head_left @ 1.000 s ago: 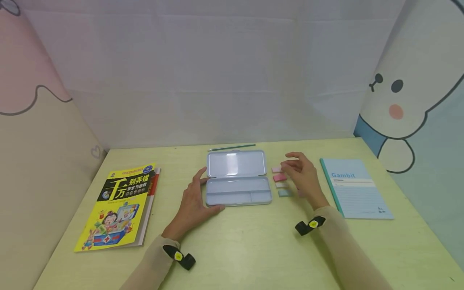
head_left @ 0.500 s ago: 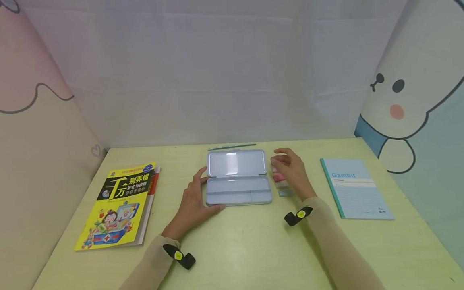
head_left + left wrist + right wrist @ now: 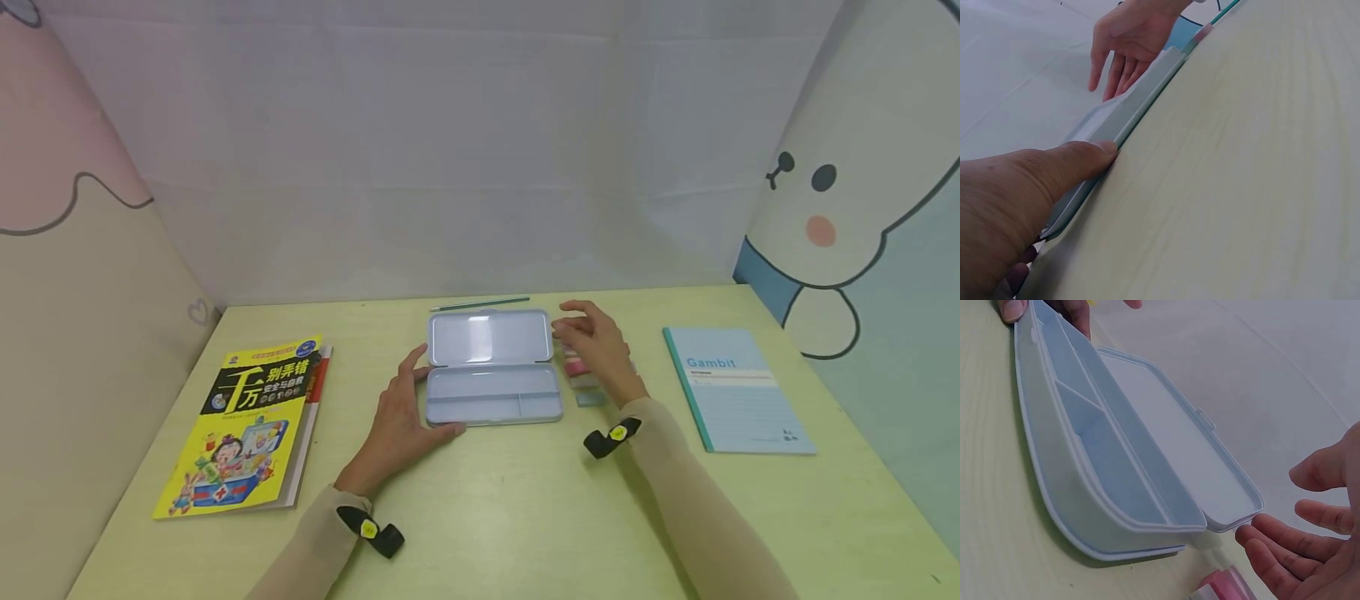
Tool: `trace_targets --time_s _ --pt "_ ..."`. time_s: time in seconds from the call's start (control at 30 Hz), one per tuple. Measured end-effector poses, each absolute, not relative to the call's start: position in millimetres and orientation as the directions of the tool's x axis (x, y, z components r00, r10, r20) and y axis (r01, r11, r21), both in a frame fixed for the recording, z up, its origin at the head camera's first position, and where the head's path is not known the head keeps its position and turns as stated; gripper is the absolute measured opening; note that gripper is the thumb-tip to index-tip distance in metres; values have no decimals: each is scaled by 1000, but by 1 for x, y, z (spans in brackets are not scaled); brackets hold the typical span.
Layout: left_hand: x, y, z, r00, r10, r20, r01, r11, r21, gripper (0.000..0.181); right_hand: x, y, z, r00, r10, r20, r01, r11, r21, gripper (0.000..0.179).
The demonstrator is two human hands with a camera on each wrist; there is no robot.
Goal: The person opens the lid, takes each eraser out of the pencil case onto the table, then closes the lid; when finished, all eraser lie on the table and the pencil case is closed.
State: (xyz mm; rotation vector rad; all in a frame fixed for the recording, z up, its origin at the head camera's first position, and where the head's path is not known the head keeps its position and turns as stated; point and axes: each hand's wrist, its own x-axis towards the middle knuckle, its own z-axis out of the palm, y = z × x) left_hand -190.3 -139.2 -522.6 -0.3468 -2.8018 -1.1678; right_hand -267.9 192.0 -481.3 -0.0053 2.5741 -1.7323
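Note:
A pale blue pencil case [image 3: 468,385] lies with its lid [image 3: 489,337] raised; a divider and a small compartment show in its bare tray. My left hand [image 3: 397,421] holds its left end, thumb on the front wall and the other fingers around the side. At the lid's right edge is my right hand [image 3: 603,354], its fingers loosely bent and nothing between them; in the right wrist view its fingertips [image 3: 1260,522] come right at the lid's corner. Partly hidden below that hand are several erasers, among them a pink one [image 3: 576,367] and a grey-blue one [image 3: 591,400].
Behind the case lies a green pencil [image 3: 480,304]. A yellow book [image 3: 247,433] lies at the left of the table, and a light blue notebook [image 3: 738,392] at the right. White cloth [image 3: 450,167] hangs along the back edge.
My right hand has moved left and slightly back, from over the erasers to the lid's right edge. The left hand and the case have stayed in place.

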Motion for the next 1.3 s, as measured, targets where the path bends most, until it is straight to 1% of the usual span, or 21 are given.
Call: trace_targets --time_s 0.33,0.57,0.7,0.87,1.07,1.3 --pt "-191 -140 -522 -974 172 147 226 674 704 130 -276 192 -480 -999 -30 -43 31 317 -948 56" --pt "-191 -140 -523 -969 174 176 247 661 709 132 -277 192 -474 -998 -21 -58 49 308 -950 56" --pt "-191 -140 -524 -971 166 169 237 663 711 135 -276 193 -471 -998 -25 -61 50 319 -946 56" --pt "-191 -140 -523 -979 149 142 205 665 718 141 -275 194 -469 -999 -31 -21 9 341 -940 55" --pt "-191 -140 -522 -980 142 142 200 653 730 144 -271 195 -465 -999 -30 18 -28 347 -937 52" --pt "-192 -141 -524 -978 142 154 209 657 724 147 -264 197 -463 -994 -35 108 -113 349 -930 49"
